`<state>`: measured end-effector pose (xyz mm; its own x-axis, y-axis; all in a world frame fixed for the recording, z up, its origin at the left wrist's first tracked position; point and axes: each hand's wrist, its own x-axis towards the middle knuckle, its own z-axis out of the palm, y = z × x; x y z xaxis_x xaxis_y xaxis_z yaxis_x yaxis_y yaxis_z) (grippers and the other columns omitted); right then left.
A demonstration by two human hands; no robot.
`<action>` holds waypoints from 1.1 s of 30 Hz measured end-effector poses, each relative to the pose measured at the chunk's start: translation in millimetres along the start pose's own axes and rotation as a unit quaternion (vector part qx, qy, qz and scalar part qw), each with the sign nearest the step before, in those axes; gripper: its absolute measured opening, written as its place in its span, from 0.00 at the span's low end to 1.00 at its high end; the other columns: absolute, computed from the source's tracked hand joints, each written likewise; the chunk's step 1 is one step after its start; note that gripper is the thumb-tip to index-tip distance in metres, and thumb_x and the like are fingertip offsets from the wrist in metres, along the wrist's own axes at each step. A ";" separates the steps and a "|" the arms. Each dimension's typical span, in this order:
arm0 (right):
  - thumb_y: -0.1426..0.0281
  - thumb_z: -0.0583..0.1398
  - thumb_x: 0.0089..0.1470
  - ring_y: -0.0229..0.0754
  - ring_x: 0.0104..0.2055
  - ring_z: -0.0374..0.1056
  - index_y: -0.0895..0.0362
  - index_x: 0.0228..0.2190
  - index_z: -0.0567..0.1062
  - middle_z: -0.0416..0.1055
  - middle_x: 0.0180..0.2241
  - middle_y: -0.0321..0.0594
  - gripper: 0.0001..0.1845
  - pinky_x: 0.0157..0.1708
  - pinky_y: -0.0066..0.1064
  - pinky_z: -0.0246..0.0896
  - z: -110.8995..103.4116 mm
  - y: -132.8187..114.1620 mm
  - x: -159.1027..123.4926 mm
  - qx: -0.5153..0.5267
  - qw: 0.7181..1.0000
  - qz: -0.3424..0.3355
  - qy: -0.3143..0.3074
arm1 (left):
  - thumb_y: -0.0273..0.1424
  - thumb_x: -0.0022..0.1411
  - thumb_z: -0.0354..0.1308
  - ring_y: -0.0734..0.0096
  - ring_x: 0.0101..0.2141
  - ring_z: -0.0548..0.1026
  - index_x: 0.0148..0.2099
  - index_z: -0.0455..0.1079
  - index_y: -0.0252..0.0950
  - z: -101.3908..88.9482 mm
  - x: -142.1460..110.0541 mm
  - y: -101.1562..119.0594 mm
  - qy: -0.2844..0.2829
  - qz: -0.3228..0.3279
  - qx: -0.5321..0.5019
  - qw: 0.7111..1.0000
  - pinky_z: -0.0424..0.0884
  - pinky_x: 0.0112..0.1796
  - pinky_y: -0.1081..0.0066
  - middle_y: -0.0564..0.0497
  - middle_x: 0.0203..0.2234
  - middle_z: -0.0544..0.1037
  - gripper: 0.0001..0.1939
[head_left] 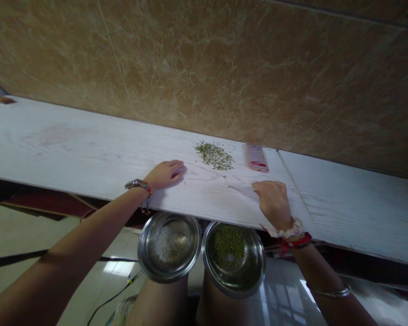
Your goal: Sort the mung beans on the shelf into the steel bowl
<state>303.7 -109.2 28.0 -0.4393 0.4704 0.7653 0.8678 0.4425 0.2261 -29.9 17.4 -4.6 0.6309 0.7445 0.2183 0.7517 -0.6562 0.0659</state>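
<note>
My left hand (166, 174) rests on the white wooden board, its fingers loosely bent, the thumb apart and no object visible in it. It is left of a spread of green mung beans (215, 155). My right hand (274, 202) is closed over the board, right of a few stray beans (230, 186); whatever its fingers may hold is hidden. Below the board's front edge, two steel bowls rest on my legs. The left bowl (143, 259) contains whitish grains (169, 244). Green beans (227, 244) lie in the right bowl (255, 276).
A phone (257, 158) lies behind my right hand, close to the brown marbled wall (204, 68). The white board (71, 149) runs along that wall, with a seam (294, 185) at right. A black cable (114, 296) trails across the tiled floor (98, 276).
</note>
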 end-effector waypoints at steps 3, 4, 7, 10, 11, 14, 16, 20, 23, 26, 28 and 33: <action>0.78 0.53 0.56 0.39 0.34 0.68 0.56 0.35 0.70 0.74 0.28 0.38 0.09 0.39 0.33 0.54 -5.9 -0.8 -0.1 -0.001 1.000 0.011 0.014 | 0.32 0.61 0.44 0.62 0.50 0.70 0.51 0.66 0.34 0.3 0.0 1.7 -0.003 0.038 0.006 0.999 0.64 0.51 0.64 0.45 0.53 0.69 0.19; 0.79 0.53 0.56 0.40 0.34 0.68 0.56 0.35 0.70 0.74 0.28 0.38 0.09 0.39 0.33 0.54 -6.8 -0.3 0.1 -0.004 1.000 0.017 0.019 | 0.32 0.61 0.44 0.62 0.49 0.70 0.51 0.66 0.34 0.6 0.4 2.2 -0.002 0.041 0.007 0.999 0.64 0.51 0.64 0.45 0.53 0.69 0.19; 0.78 0.53 0.56 0.40 0.33 0.68 0.57 0.35 0.70 0.74 0.27 0.38 0.08 0.38 0.33 0.54 -7.8 0.0 0.3 -0.022 0.999 0.024 0.017 | 0.29 0.61 0.43 0.63 0.49 0.69 0.52 0.64 0.33 1.5 1.3 6.1 -0.006 0.035 0.000 0.999 0.64 0.51 0.64 0.44 0.51 0.70 0.19; 0.78 0.53 0.56 0.39 0.33 0.69 0.57 0.35 0.69 0.75 0.28 0.39 0.07 0.38 0.33 0.54 -10.0 -3.3 -0.9 -0.032 0.999 0.010 -0.002 | 0.33 0.61 0.44 0.58 0.52 0.66 0.53 0.63 0.30 0.5 0.3 16.4 -0.017 0.006 0.008 1.000 0.62 0.52 0.60 0.39 0.52 0.68 0.20; 0.78 0.53 0.56 0.39 0.33 0.69 0.57 0.35 0.69 0.75 0.28 0.39 0.07 0.38 0.33 0.54 -11.5 -4.8 -1.5 -0.030 1.000 0.003 -0.006 | 0.35 0.62 0.44 0.55 0.54 0.63 0.54 0.62 0.30 -0.4 -0.4 20.7 -0.022 -0.004 0.017 1.000 0.60 0.53 0.56 0.37 0.53 0.66 0.21; 0.78 0.54 0.56 0.39 0.34 0.69 0.57 0.35 0.69 0.75 0.28 0.38 0.07 0.39 0.32 0.55 -17.0 -7.9 -2.4 -0.015 1.000 -0.013 -0.005 | 0.38 0.63 0.43 0.53 0.57 0.58 0.56 0.60 0.30 -3.3 -2.5 32.7 -0.047 -0.019 0.022 0.998 0.58 0.53 0.54 0.37 0.56 0.63 0.23; 0.78 0.54 0.56 0.39 0.33 0.69 0.57 0.36 0.69 0.75 0.28 0.38 0.07 0.39 0.32 0.55 -19.3 -7.6 -2.0 -0.015 1.000 -0.007 0.003 | 0.40 0.63 0.43 0.51 0.58 0.56 0.57 0.59 0.31 -4.4 -3.1 38.3 -0.061 -0.043 0.019 0.997 0.55 0.54 0.51 0.37 0.57 0.61 0.24; 0.78 0.54 0.56 0.39 0.33 0.69 0.57 0.35 0.69 0.75 0.27 0.39 0.07 0.37 0.32 0.55 -18.7 -4.6 0.4 -0.044 0.999 -0.002 0.008 | 0.44 0.63 0.44 0.49 0.60 0.53 0.59 0.57 0.32 -5.3 -3.9 43.8 -0.068 -0.075 0.008 0.995 0.50 0.56 0.50 0.37 0.59 0.58 0.28; 0.79 0.53 0.56 0.39 0.33 0.69 0.58 0.34 0.69 0.75 0.27 0.39 0.07 0.37 0.32 0.56 -19.1 -5.2 0.7 -0.041 0.999 -0.027 -0.005 | 0.44 0.63 0.43 0.48 0.60 0.53 0.60 0.56 0.32 -6.5 -5.1 45.1 -0.077 -0.073 0.009 0.994 0.50 0.56 0.49 0.37 0.60 0.57 0.29; 0.80 0.53 0.55 0.39 0.33 0.69 0.57 0.35 0.69 0.75 0.27 0.38 0.08 0.37 0.32 0.56 -23.2 -7.4 -1.2 -0.027 0.999 -0.032 -0.005 | 0.44 0.63 0.43 0.49 0.60 0.53 0.61 0.57 0.34 -7.8 -6.2 45.6 -0.079 -0.069 0.005 0.994 0.50 0.56 0.50 0.38 0.60 0.57 0.28; 0.80 0.55 0.55 0.39 0.33 0.69 0.57 0.35 0.69 0.75 0.28 0.38 0.08 0.38 0.32 0.56 -25.5 -7.5 -2.5 -0.024 0.999 -0.024 0.005 | 0.44 0.64 0.42 0.49 0.60 0.52 0.61 0.57 0.33 -8.3 -6.3 45.7 -0.081 -0.070 0.004 0.994 0.50 0.56 0.50 0.38 0.60 0.57 0.29; 0.78 0.54 0.56 0.40 0.33 0.68 0.57 0.36 0.69 0.75 0.28 0.39 0.07 0.38 0.33 0.55 -18.2 -1.6 -0.6 -0.051 0.999 0.007 0.006 | 0.44 0.64 0.42 0.50 0.60 0.53 0.61 0.56 0.33 -7.1 -5.7 44.6 -0.086 -0.072 0.014 0.994 0.50 0.56 0.51 0.38 0.61 0.56 0.29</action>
<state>306.7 -124.1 38.2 -0.4241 0.4670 0.7759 0.8934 0.3560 0.2741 -1.3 -17.0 4.0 0.5382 0.8419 0.0398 0.8399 -0.5397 0.0572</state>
